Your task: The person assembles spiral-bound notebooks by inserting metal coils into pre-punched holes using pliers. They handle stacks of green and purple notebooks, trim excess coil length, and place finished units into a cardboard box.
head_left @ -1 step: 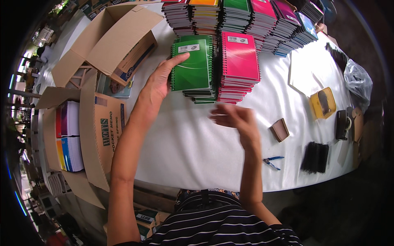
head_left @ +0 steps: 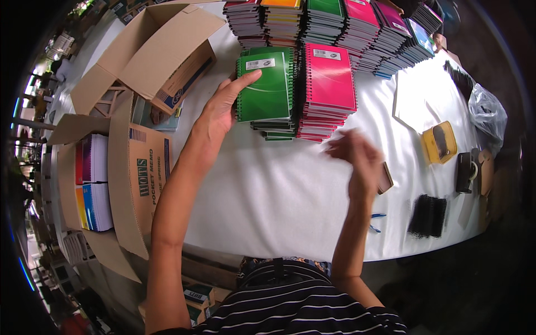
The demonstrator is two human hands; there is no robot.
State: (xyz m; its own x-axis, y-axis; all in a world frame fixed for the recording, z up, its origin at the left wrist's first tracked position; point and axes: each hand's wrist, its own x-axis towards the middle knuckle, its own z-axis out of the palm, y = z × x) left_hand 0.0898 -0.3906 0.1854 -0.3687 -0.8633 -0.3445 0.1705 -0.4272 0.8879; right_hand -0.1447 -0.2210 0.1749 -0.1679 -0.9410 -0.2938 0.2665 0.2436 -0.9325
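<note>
My left hand (head_left: 224, 105) holds the left edge of a green spiral notebook (head_left: 267, 95), thumb on the cover and fingers hidden beneath. Under it rises a stack of green notebooks (head_left: 272, 128). Close by on the right stands a stack of pink spiral notebooks (head_left: 330, 78), a white label on its top cover. My right hand (head_left: 362, 159) hovers over the white table (head_left: 268, 195), below and right of the pink stack. Motion smears its fingers, and whether they hold anything is unclear. It partly hides a small brown tray (head_left: 385, 177), and the forearm covers part of the blue-handled pliers (head_left: 377, 215).
Several notebook stacks (head_left: 325, 32) line the far side. Left, open cardboard boxes (head_left: 125, 173) stand, one filled with notebooks (head_left: 99, 209). At right lie a yellow container (head_left: 439, 142), a tape dispenser (head_left: 467, 172), black spiral wires (head_left: 427, 216) and a clear plastic bag (head_left: 487, 114).
My right hand has moved right and slightly up, away from the pink stack's front, covering part of the brown tray and pliers. My left hand keeps its hold on the green notebook.
</note>
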